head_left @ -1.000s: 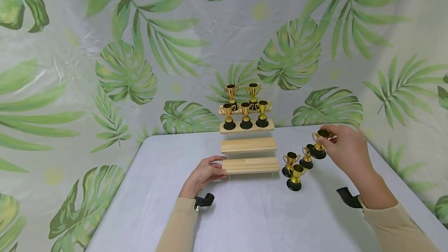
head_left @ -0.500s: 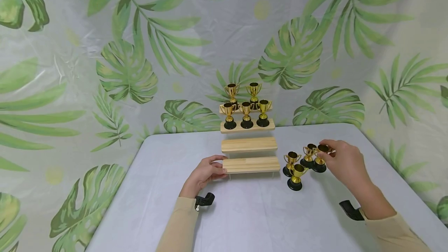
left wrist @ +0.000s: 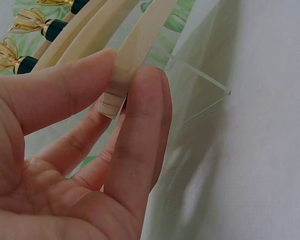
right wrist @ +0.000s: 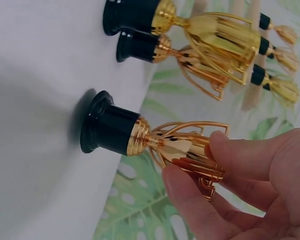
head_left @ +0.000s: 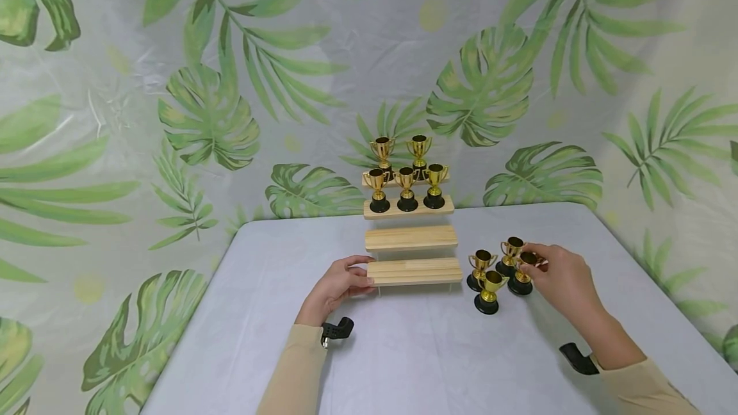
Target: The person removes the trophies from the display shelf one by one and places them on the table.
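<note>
Basically pinching a trophy (head_left: pixel 523 275) with the right hand (head_left: pixel 565 279), plus gripping the front shelf (head_left: pixel 415 271) endwise with the left hand (head_left: pixel 336 288).

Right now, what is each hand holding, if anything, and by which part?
The right hand pinches a trophy by the upper part of its cup; the left hand holds the lowest wooden shelf by its left end.
</note>
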{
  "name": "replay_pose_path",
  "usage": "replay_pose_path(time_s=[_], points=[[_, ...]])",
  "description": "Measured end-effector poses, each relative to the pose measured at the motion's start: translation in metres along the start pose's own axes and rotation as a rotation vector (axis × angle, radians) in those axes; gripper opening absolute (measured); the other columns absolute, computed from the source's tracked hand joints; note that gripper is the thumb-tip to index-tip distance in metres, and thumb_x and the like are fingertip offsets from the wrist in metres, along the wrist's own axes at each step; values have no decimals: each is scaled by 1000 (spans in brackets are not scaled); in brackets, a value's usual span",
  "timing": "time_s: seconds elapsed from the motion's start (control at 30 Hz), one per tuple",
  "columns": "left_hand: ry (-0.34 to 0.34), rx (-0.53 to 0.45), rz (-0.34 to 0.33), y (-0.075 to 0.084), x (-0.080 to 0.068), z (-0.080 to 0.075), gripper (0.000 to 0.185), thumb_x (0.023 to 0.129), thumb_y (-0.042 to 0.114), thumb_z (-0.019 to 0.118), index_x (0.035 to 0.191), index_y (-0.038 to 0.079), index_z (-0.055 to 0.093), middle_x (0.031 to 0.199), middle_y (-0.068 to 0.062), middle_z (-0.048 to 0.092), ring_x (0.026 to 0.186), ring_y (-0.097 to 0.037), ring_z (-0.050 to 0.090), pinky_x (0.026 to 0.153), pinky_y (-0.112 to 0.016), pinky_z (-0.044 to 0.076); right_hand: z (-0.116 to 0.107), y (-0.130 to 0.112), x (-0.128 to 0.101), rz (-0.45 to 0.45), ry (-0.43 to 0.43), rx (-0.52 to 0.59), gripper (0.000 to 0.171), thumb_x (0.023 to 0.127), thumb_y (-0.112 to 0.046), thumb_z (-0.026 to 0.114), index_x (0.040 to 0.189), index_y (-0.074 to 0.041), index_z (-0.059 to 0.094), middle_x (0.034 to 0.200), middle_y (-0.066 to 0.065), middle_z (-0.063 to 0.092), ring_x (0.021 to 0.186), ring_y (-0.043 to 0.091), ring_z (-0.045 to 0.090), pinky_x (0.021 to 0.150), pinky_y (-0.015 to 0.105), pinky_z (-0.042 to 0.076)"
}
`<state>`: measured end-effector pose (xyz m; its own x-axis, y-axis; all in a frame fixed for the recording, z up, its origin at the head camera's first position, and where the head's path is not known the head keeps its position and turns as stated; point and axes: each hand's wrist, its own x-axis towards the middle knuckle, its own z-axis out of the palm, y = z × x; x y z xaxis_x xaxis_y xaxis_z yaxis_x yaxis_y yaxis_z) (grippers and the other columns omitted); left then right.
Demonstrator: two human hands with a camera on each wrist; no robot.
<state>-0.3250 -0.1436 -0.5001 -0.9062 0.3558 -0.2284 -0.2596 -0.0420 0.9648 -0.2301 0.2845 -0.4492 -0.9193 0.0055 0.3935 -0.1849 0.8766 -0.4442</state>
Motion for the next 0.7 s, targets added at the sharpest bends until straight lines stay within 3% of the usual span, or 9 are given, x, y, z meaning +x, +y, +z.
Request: replay_pose_path(time_s=[0.3, 0.7], points=[[5, -7, 2, 1, -1, 1, 55, 83, -11, 73, 135, 1, 59, 100, -17, 66, 87, -25, 70, 81, -39, 61, 2, 4, 1, -8, -27, -3, 38, 88, -14, 78, 121, 0, 69, 85, 11, 65, 71, 26, 64, 48, 31, 44], [12, -1, -2, 0, -1, 0, 55, 83, -12, 72, 135, 1, 59, 99, -17, 66, 86, -26, 70, 81, -39, 61, 3, 12, -1, -31, -62, 6, 42, 89, -17, 78, 124, 2, 66, 94, 18, 69, 73, 29, 68, 46, 31, 45]])
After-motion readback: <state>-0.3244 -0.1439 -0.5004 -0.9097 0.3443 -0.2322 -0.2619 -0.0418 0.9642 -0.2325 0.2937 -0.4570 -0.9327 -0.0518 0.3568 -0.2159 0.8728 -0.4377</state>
